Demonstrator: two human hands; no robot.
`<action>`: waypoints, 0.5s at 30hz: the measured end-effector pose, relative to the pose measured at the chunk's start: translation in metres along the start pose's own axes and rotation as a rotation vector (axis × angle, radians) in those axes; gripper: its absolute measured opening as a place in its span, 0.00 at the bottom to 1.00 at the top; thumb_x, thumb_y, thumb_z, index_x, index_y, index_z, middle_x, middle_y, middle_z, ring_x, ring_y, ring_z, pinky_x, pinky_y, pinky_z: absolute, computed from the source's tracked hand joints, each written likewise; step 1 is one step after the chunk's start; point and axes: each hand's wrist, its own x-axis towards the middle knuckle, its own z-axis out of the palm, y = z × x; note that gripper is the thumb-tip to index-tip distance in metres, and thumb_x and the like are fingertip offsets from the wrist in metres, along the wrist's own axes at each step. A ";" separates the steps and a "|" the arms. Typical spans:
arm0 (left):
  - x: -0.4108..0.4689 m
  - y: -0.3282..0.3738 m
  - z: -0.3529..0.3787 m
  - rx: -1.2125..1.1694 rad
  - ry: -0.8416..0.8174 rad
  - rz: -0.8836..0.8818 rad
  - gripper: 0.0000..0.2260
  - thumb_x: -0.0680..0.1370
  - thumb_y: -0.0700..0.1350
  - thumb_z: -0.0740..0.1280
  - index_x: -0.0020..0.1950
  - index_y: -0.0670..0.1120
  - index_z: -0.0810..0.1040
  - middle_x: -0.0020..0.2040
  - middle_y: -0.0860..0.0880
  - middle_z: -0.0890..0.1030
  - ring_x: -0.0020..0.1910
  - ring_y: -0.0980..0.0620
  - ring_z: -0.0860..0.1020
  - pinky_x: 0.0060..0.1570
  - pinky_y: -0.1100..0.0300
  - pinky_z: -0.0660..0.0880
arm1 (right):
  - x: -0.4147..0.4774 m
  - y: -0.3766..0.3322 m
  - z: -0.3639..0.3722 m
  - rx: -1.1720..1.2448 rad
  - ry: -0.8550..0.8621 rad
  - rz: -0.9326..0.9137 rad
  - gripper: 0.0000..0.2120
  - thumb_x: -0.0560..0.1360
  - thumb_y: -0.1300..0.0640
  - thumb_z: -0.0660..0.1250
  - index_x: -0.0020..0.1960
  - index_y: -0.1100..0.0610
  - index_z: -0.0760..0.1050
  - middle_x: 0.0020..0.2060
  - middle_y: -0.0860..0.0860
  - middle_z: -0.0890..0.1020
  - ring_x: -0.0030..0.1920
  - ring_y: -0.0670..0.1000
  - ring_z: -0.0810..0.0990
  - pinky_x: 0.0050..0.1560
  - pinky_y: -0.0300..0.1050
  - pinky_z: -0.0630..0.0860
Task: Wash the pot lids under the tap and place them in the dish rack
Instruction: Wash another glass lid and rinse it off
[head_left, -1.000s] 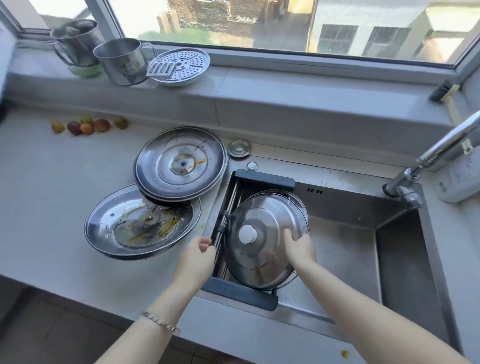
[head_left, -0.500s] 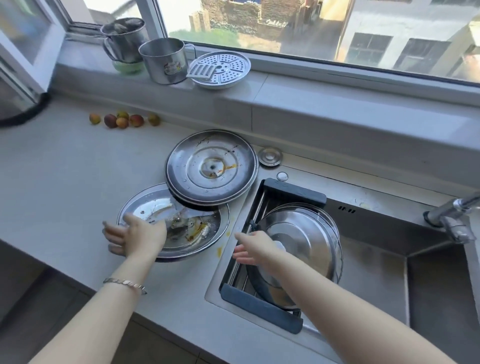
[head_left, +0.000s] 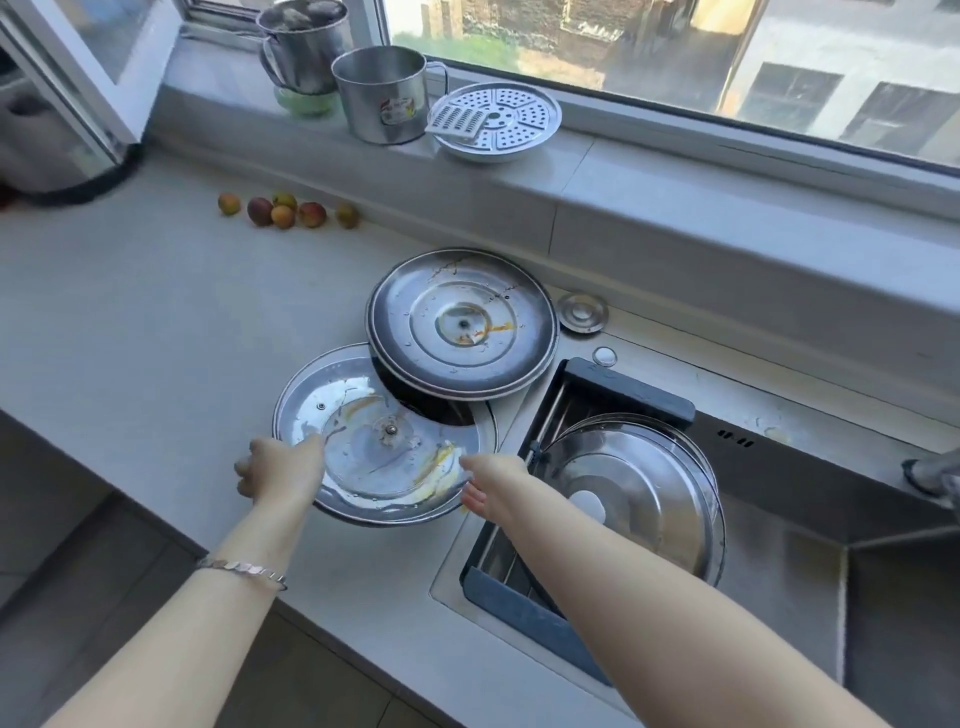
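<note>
Overhead, second lid (head_left: 462, 322) overlapping gripped dirty lid (head_left: 363, 441), both hands (head_left: 280, 470)

Counter (head_left: 130, 338): two soiled lids, upper lid (head_left: 462, 325) overlapping lower lid (head_left: 374, 441); left hand (head_left: 280, 470) and right hand (head_left: 491, 480) at lower lid's rim. Dish rack (head_left: 524, 618): domed lid (head_left: 639, 488).

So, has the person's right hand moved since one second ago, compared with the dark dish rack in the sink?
Yes. The right hand left the domed steel lid in the dark dish rack and went left to the rim of the dirty lower lid on the counter.
</note>
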 end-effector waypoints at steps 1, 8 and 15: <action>-0.002 -0.001 0.001 -0.006 -0.009 0.003 0.21 0.76 0.43 0.63 0.65 0.34 0.65 0.68 0.34 0.62 0.66 0.36 0.63 0.54 0.51 0.66 | -0.003 -0.001 0.000 0.016 -0.012 0.029 0.03 0.77 0.64 0.62 0.50 0.62 0.69 0.33 0.54 0.68 0.31 0.49 0.68 0.30 0.37 0.74; 0.001 -0.004 0.004 -0.034 -0.038 0.004 0.19 0.76 0.43 0.62 0.64 0.35 0.67 0.67 0.35 0.61 0.66 0.37 0.62 0.51 0.53 0.63 | 0.012 0.001 0.006 -0.023 0.031 0.032 0.16 0.75 0.62 0.65 0.61 0.64 0.70 0.58 0.59 0.77 0.55 0.55 0.78 0.52 0.46 0.76; 0.020 -0.017 0.010 -0.061 -0.020 -0.063 0.18 0.74 0.43 0.62 0.59 0.34 0.72 0.64 0.35 0.66 0.60 0.34 0.68 0.56 0.48 0.69 | 0.011 -0.003 0.001 0.048 -0.089 -0.013 0.07 0.78 0.60 0.59 0.50 0.63 0.72 0.36 0.55 0.76 0.32 0.49 0.75 0.22 0.35 0.75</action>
